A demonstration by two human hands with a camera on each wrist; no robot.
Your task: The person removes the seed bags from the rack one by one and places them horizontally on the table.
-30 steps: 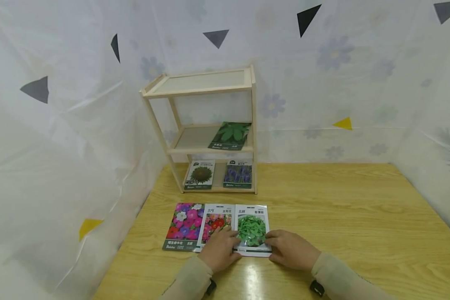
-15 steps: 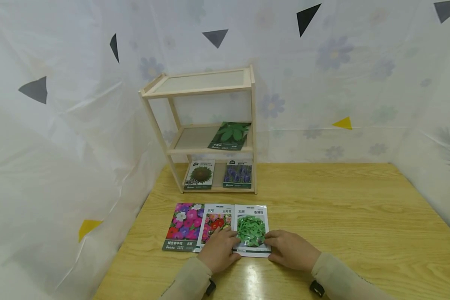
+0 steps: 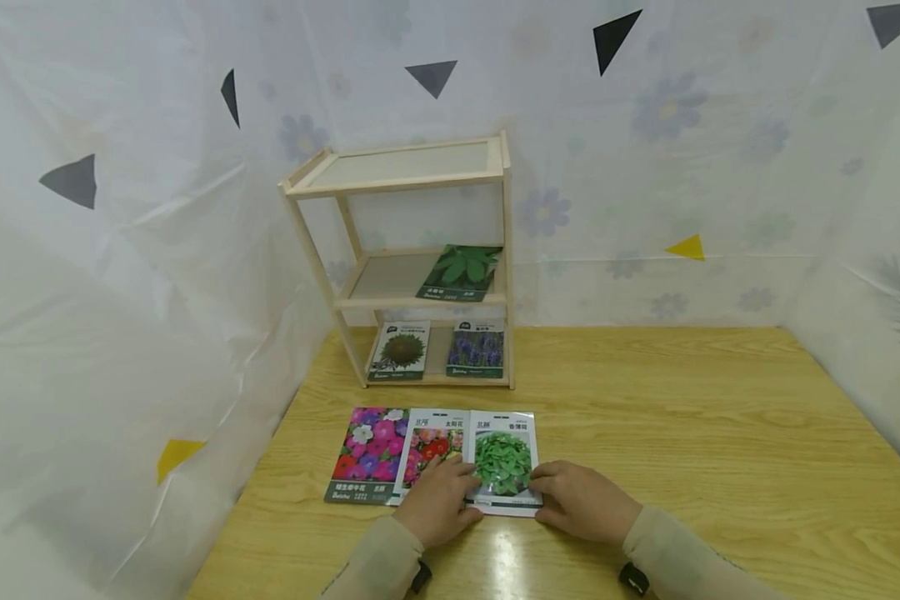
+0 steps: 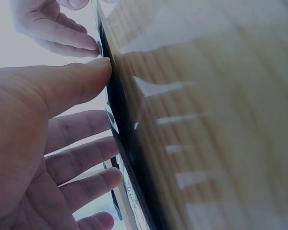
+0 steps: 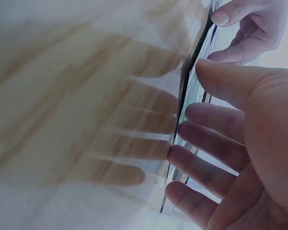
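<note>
Two pale sleeves (image 3: 381,557) are lying nearest over the bench (image 3: 682,417). The left hand (image 3: 438,500) is covering the lower right of a red-flower packet (image 3: 441,442) and touching the left side of a green-leaf packet (image 3: 504,460); the right hand (image 3: 588,500) is touching that packet's right edge. Both hands are holding their fingers loosely straight, with gaps showing between them in the wrist views. The green-leaf packet is lying flat between the hands, and a pink-and-purple-flower packet (image 3: 375,450) is ending the row at left. Behind, a wooden rack (image 3: 401,185) is carrying a brown-flower packet (image 3: 402,350) and a purple-flower packet (image 3: 477,348) below, a dark-green packet (image 3: 462,271) on its middle shelf. Patterned sheeting (image 3: 720,167) is hanging farthest back.
</note>
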